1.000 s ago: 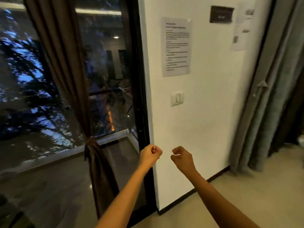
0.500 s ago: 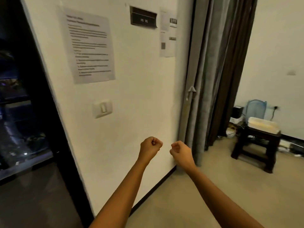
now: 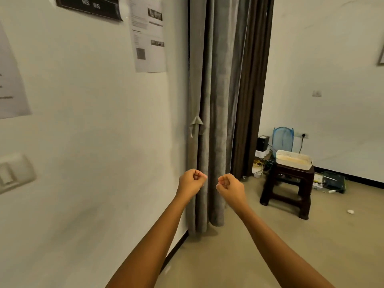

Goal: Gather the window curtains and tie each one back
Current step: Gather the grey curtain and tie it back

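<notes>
- White wall [image 3: 93, 142] on my left carries one switch [image 3: 14, 173], one dark plaque [image 3: 89, 7] and two printed sheets [image 3: 148, 34].
- I count two bare fists: left hand [image 3: 191, 181] and right hand [image 3: 229, 187], both curled closed on nothing, near each other but apart.
- Two curtains hang loose behind them: grey curtain [image 3: 218, 90], then brown curtain [image 3: 252, 90].
- One dark stool [image 3: 288, 186] bears one white tray [image 3: 294, 160]; its contents I cannot tell.
</notes>
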Motion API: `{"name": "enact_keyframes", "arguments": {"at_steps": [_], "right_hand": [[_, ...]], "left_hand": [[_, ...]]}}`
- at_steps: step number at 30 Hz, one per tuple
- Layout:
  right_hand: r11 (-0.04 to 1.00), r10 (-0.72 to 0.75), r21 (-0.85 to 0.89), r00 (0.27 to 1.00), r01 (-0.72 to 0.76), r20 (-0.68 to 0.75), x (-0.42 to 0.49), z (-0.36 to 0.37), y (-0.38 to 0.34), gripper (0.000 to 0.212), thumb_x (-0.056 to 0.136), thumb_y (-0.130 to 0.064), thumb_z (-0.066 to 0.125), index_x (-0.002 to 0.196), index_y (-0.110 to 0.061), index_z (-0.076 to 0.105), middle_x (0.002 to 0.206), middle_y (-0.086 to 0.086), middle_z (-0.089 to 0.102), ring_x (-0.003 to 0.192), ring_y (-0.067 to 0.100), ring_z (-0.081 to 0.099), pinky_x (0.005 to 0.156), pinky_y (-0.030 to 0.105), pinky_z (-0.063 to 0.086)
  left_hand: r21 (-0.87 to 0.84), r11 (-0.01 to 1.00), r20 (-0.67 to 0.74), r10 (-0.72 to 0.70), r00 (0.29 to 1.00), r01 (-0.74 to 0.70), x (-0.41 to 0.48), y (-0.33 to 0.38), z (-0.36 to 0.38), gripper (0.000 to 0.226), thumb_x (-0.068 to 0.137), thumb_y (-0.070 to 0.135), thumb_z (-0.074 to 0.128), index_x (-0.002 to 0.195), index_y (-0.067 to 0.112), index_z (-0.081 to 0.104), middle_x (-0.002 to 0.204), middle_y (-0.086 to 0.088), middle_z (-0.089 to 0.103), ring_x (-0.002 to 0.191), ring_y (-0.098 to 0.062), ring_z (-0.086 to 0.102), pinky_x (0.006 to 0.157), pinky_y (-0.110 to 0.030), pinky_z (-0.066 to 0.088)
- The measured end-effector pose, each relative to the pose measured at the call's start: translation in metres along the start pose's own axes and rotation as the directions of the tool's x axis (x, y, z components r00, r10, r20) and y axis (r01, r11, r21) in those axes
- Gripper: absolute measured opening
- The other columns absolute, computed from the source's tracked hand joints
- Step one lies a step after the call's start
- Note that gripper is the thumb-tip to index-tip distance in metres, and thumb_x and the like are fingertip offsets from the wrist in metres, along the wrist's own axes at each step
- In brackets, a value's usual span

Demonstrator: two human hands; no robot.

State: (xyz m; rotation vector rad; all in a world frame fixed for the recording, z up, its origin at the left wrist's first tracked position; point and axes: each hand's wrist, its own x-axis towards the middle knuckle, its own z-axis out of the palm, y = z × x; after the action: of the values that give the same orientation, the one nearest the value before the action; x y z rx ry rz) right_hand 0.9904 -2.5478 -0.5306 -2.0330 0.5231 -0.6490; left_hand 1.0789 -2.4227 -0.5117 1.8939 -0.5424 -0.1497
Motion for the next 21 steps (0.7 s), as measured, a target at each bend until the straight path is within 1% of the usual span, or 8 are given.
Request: {"name": "enact_keyframes", "arguments": {"at_steps": [3, 6, 8, 10, 13, 17, 21], "right_hand": [[1.000, 0.014, -0.003, 1.000, -0.014, -0.025, 0.070, -0.004, 0.021, 0.013, 0.088, -0.015, 0.063, 0.097, -0.021, 0.057, 0.091, -0.005, 0.061, 0.082, 0.006, 0.059, 0.064, 0.013, 0.044], [0.999, 0.008, -0.054, 1.000, -0.008, 0.000, 0.136, -0.010, 0.034, 0.013, 0.088, -0.016, 0.063, 0.098, -0.021, 0.057, 0.090, -0.004, 0.061, 0.082, 0.007, 0.059, 0.067, 0.016, 0.046], [0.998, -0.006, -0.061, 1.000, 0.006, 0.001, 0.182, -0.016, 0.042, 0.013, 0.088, -0.016, 0.064, 0.099, -0.020, 0.057, 0.090, -0.004, 0.062, 0.083, 0.009, 0.060, 0.070, 0.019, 0.049], [0.998, -0.032, -0.057, 0.999, 0.030, -0.026, 0.209, -0.022, 0.040, 0.013, 0.087, -0.015, 0.064, 0.098, -0.019, 0.058, 0.090, -0.003, 0.062, 0.082, 0.010, 0.060, 0.071, 0.020, 0.050], [0.998, -0.054, -0.039, 0.997, 0.053, -0.045, 0.275, -0.027, 0.050, 0.014, 0.088, -0.014, 0.063, 0.099, -0.018, 0.057, 0.090, -0.004, 0.060, 0.081, 0.007, 0.059, 0.066, 0.015, 0.044], [0.995, -0.095, -0.007, 0.992, 0.095, -0.079, 0.358, -0.034, 0.067, 0.015, 0.089, -0.013, 0.062, 0.102, -0.017, 0.056, 0.094, -0.005, 0.059, 0.083, 0.003, 0.056, 0.066, 0.010, 0.040], [0.988, -0.157, 0.004, 0.985, 0.157, -0.074, 0.451, -0.045, 0.081, 0.017, 0.089, -0.012, 0.062, 0.104, -0.015, 0.057, 0.098, -0.001, 0.060, 0.083, 0.004, 0.055, 0.064, 0.008, 0.039]], "left_hand": [[-0.015, 1.000, 0.023, 0.000, 1.000, 0.000, 0.069, 0.001, 0.027, 0.015, 0.088, 0.028, 0.064, 0.092, 0.014, 0.063, 0.089, -0.005, 0.067, 0.086, -0.020, 0.064, 0.070, -0.022, 0.053], [-0.018, 1.000, 0.050, 0.010, 0.999, -0.010, 0.130, 0.008, 0.050, 0.012, 0.089, 0.026, 0.063, 0.092, 0.014, 0.062, 0.085, -0.001, 0.065, 0.079, -0.012, 0.062, 0.061, -0.013, 0.047], [-0.009, 1.000, 0.066, 0.018, 0.998, -0.017, 0.168, 0.015, 0.070, 0.011, 0.089, 0.026, 0.062, 0.092, 0.015, 0.061, 0.082, 0.003, 0.063, 0.075, -0.007, 0.059, 0.058, -0.010, 0.043], [0.014, 0.999, 0.070, 0.030, 0.997, -0.031, 0.192, 0.022, 0.079, 0.012, 0.089, 0.027, 0.063, 0.093, 0.016, 0.061, 0.083, 0.004, 0.063, 0.077, -0.009, 0.061, 0.061, -0.013, 0.045], [0.012, 0.999, 0.074, 0.030, 0.997, -0.031, 0.247, 0.028, 0.106, 0.012, 0.089, 0.026, 0.063, 0.094, 0.015, 0.062, 0.088, -0.001, 0.066, 0.081, -0.011, 0.063, 0.064, -0.014, 0.045], [-0.003, 0.999, -0.003, 0.040, 0.999, -0.040, 0.323, 0.033, 0.132, 0.012, 0.087, 0.023, 0.065, 0.093, 0.013, 0.064, 0.088, -0.002, 0.066, 0.083, -0.015, 0.063, 0.066, -0.016, 0.048], [0.008, 0.996, -0.083, 0.087, 0.993, -0.086, 0.404, 0.051, 0.158, 0.012, 0.086, 0.023, 0.065, 0.094, 0.014, 0.064, 0.086, 0.002, 0.064, 0.079, -0.009, 0.059, 0.066, -0.015, 0.046]]}}
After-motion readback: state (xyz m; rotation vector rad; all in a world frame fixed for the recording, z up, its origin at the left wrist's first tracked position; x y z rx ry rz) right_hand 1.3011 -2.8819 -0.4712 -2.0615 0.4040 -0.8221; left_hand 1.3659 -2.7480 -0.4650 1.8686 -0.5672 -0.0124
